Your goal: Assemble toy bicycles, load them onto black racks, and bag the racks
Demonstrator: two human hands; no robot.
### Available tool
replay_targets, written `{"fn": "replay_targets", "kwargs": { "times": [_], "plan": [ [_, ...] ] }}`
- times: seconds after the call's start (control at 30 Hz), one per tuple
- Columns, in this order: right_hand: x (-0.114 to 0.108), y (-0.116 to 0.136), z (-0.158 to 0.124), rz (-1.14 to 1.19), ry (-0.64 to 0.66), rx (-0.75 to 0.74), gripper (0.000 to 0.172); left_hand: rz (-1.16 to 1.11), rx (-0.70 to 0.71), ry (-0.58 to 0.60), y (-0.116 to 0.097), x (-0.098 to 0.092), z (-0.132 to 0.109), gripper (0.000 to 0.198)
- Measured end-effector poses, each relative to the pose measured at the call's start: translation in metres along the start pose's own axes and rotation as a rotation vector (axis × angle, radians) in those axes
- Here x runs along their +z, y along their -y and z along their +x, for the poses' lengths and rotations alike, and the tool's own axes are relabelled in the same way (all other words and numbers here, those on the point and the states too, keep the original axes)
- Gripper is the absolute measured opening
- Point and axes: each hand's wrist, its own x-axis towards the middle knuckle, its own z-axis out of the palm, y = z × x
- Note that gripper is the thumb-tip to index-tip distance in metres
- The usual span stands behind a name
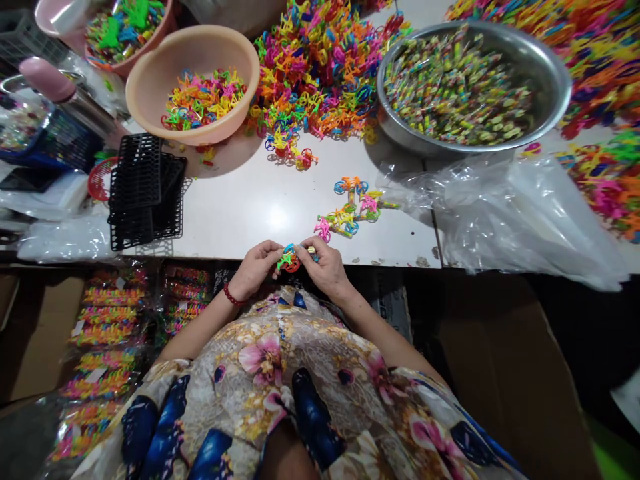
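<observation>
your left hand [256,268] and right hand [327,268] meet at the near edge of the surface [240,207], just above your lap. between them sits a small plastic toy [289,261] in green, red and blue. the left fingers [273,252] curl in and pinch it from one side, and the right fingers [305,250] pinch it from the other, thumbs tucked close. the toy is off the surface, held right over its edge. something small and yellowish shows at your right fingertips, too small to make out. a red bracelet [231,295] circles your left wrist.

just beyond your right hand a little cluster [350,207] of the same toys lies on the surface, apart from the big pile [320,67] heaped farther back. to the left of that pile stands a peach bowl [150,87] with a shallow layer of coloured pieces. to the right stands a metal bowl [560,80] full of small wrapped pieces. a clear plastic bag [510,213] sprawls in front of the metal bowl and hangs over the near edge. black grids [143,193] lie stacked at the left end of the surface. below the surface on your left, packs [105,333] of coloured toys lie in rows.
</observation>
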Motion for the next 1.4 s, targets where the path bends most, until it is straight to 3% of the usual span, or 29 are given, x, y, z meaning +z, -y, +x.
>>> {"fn": "replay_targets", "kwargs": {
  "times": [0.13,0.27,0.37,0.5,0.63,0.93,1.07,1.17,1.23,1.33,1.4],
  "plan": [
    [0.003,-0.003,-0.003,0.015,0.019,-0.102,0.025,-0.198,-0.061,-0.021,0.002,-0.002,0.003,0.038],
    [0.008,-0.011,-0.008,-0.017,0.051,-0.302,0.018,-0.288,0.039,-0.106,0.002,-0.001,0.004,0.036],
    [0.011,-0.017,-0.01,-0.077,0.046,-0.414,0.025,-0.308,0.116,-0.076,0.002,-0.001,0.003,0.033],
    [0.012,-0.022,-0.011,-0.13,0.03,-0.409,0.03,-0.296,0.163,0.011,0.003,-0.001,0.003,0.034],
    [0.011,-0.021,-0.01,-0.146,0.048,-0.357,0.03,-0.288,0.17,0.015,0.002,0.0,0.001,0.035],
    [0.011,-0.023,-0.011,-0.275,0.19,-0.428,0.032,-0.403,0.042,-0.095,0.003,0.003,0.006,0.036],
    [0.01,-0.028,-0.008,-0.305,0.197,-0.45,0.034,-0.368,0.092,-0.163,0.005,0.001,0.013,0.041],
    [0.005,-0.036,0.006,-0.32,0.084,-0.463,0.033,-0.246,0.192,-0.258,0.001,-0.001,0.014,0.039],
    [0.002,-0.043,0.016,-0.313,0.016,-0.482,0.028,-0.108,0.351,-0.374,-0.006,-0.004,0.011,0.032],
    [0.002,-0.052,0.027,-0.313,-0.026,-0.503,0.022,0.244,0.773,-0.503,-0.017,-0.01,0.001,0.02],
    [0.003,-0.054,0.029,-0.324,-0.03,-0.502,0.02,0.493,1.066,-0.441,-0.025,-0.013,-0.007,0.028]
  ]
}}
